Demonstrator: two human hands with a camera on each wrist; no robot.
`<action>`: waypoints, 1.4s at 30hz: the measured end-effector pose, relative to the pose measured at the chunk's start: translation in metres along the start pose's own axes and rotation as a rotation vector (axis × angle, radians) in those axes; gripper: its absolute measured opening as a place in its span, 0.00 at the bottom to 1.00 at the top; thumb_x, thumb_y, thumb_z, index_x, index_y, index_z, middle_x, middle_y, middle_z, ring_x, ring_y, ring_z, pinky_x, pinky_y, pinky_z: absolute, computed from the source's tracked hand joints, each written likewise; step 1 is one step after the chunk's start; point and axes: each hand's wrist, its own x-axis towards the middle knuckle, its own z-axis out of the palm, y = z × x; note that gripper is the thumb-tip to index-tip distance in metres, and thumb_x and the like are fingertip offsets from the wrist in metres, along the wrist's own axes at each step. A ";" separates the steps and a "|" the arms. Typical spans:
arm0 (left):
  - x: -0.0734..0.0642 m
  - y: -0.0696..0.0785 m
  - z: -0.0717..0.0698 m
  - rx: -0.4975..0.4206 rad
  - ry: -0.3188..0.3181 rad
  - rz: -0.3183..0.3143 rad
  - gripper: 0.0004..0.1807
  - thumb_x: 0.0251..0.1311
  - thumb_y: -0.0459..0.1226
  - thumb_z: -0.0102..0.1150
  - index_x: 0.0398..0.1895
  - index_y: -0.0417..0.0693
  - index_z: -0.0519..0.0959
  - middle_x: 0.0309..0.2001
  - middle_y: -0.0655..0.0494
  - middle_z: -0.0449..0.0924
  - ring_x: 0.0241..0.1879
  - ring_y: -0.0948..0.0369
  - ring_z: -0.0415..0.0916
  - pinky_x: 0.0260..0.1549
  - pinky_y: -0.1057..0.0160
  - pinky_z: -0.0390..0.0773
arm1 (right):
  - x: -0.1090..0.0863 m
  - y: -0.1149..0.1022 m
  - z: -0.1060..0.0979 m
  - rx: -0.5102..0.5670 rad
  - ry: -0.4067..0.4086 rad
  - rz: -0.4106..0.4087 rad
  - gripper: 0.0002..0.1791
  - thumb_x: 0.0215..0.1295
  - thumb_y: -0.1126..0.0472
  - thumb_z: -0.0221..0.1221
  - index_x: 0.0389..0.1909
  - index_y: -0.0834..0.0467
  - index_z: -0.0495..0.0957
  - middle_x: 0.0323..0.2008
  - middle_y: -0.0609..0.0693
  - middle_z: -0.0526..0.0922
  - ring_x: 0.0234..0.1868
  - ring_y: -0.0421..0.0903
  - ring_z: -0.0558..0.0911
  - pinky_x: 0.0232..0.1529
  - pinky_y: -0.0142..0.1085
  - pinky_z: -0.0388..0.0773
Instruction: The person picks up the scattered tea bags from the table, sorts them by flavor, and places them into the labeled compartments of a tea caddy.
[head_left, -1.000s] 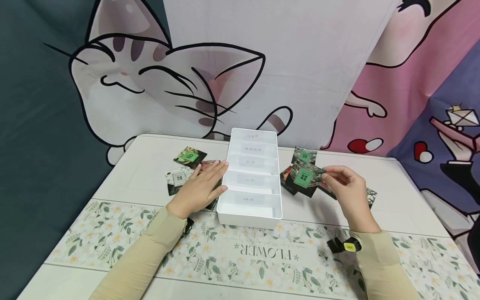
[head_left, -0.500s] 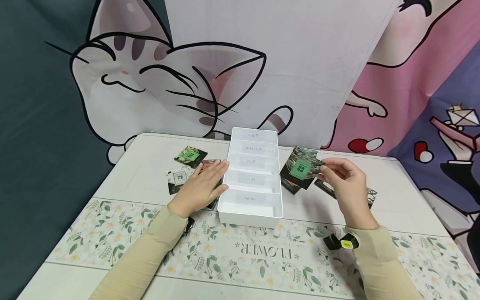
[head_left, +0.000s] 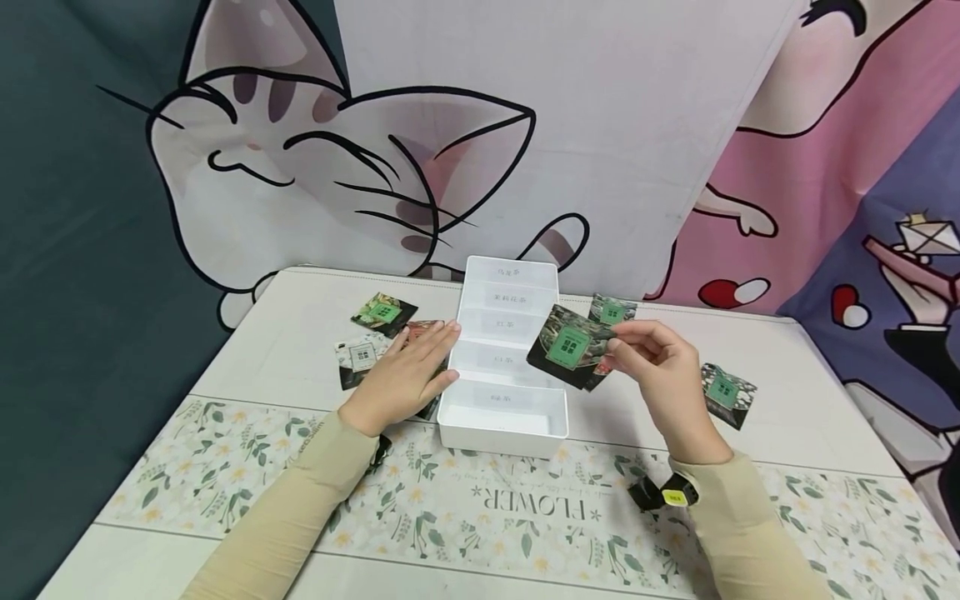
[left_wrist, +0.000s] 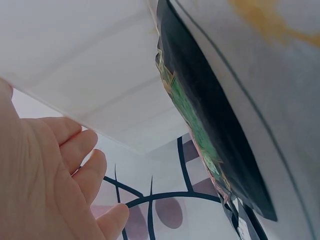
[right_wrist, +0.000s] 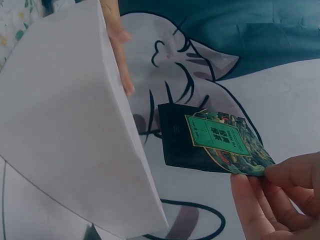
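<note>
Between the thumb and fingers of my right hand [head_left: 660,375] a black and green tea sachet [head_left: 566,346] is pinched by its edge. The sachet is above the right side of a long white box [head_left: 502,442] with several labelled compartments. In the right wrist view the green label of the tea sachet [right_wrist: 220,135] faces the camera, beside the box wall [right_wrist: 75,115]. My left hand [head_left: 401,375] touches the box's left rim with fingers extended. The left wrist view shows the relaxed fingers of my left hand [left_wrist: 65,165] along the box side [left_wrist: 100,65].
Left of the box lie a green-yellow sachet [head_left: 384,313], a white and black sachet [head_left: 362,357] and others partly under my left hand. On the right are a dark green sachet [head_left: 612,309] and a floral one [head_left: 727,394]. A patterned curtain [head_left: 637,150] hangs behind the table.
My right hand has lifted the tea sachet off the right-hand pile and carried it left, to the box's right edge. The left hand stays on the rim.
</note>
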 end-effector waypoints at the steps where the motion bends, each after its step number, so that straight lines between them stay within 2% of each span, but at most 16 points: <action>1: 0.000 0.000 0.000 0.000 0.000 0.001 0.42 0.77 0.63 0.26 0.82 0.45 0.51 0.80 0.49 0.51 0.78 0.49 0.50 0.79 0.50 0.33 | 0.000 0.001 0.002 -0.005 -0.015 0.004 0.11 0.69 0.68 0.64 0.49 0.67 0.80 0.35 0.50 0.86 0.33 0.44 0.87 0.45 0.35 0.87; 11: 0.001 0.000 0.000 -0.004 -0.008 -0.005 0.43 0.76 0.64 0.22 0.82 0.46 0.50 0.80 0.50 0.51 0.79 0.50 0.50 0.79 0.49 0.34 | -0.003 0.010 0.025 -0.074 -0.148 0.012 0.10 0.68 0.70 0.63 0.48 0.70 0.80 0.38 0.50 0.85 0.35 0.42 0.87 0.44 0.37 0.87; 16: 0.002 0.000 0.001 0.002 -0.022 -0.017 0.42 0.77 0.63 0.24 0.82 0.46 0.50 0.81 0.51 0.50 0.79 0.52 0.47 0.78 0.47 0.36 | -0.002 0.016 0.036 -0.130 -0.181 0.006 0.08 0.65 0.75 0.62 0.45 0.71 0.81 0.37 0.55 0.85 0.33 0.42 0.87 0.42 0.39 0.88; 23: 0.004 -0.002 0.003 0.013 -0.047 -0.035 0.40 0.78 0.61 0.27 0.82 0.47 0.48 0.81 0.53 0.48 0.80 0.53 0.45 0.78 0.46 0.36 | -0.004 0.023 0.045 -0.236 -0.194 -0.016 0.08 0.64 0.76 0.62 0.43 0.68 0.82 0.37 0.61 0.84 0.31 0.41 0.86 0.39 0.35 0.88; 27: 0.003 -0.001 0.003 0.007 -0.038 -0.028 0.40 0.78 0.62 0.25 0.82 0.47 0.49 0.81 0.52 0.48 0.79 0.53 0.46 0.78 0.47 0.36 | -0.007 0.027 0.050 -0.323 -0.191 -0.080 0.07 0.64 0.75 0.63 0.41 0.65 0.83 0.37 0.58 0.84 0.35 0.42 0.86 0.41 0.35 0.87; 30: 0.003 0.000 0.003 0.002 -0.035 -0.023 0.40 0.78 0.61 0.27 0.82 0.46 0.49 0.81 0.52 0.49 0.79 0.52 0.47 0.78 0.46 0.36 | -0.010 0.029 0.053 -0.383 -0.171 -0.109 0.07 0.64 0.74 0.64 0.40 0.62 0.84 0.37 0.55 0.85 0.37 0.41 0.86 0.42 0.35 0.87; 34: 0.003 0.000 0.003 -0.003 -0.044 -0.021 0.39 0.79 0.60 0.29 0.82 0.47 0.49 0.81 0.52 0.48 0.79 0.51 0.48 0.78 0.46 0.37 | -0.012 0.030 0.056 -0.417 -0.147 -0.135 0.07 0.62 0.75 0.65 0.38 0.61 0.85 0.37 0.53 0.86 0.38 0.42 0.86 0.40 0.34 0.86; 42: 0.003 -0.002 0.004 0.000 -0.039 -0.027 0.41 0.78 0.62 0.25 0.82 0.47 0.48 0.81 0.52 0.48 0.79 0.51 0.48 0.78 0.46 0.37 | -0.012 0.031 0.058 -0.477 -0.132 -0.225 0.08 0.61 0.74 0.67 0.37 0.60 0.85 0.36 0.51 0.87 0.38 0.47 0.87 0.39 0.32 0.86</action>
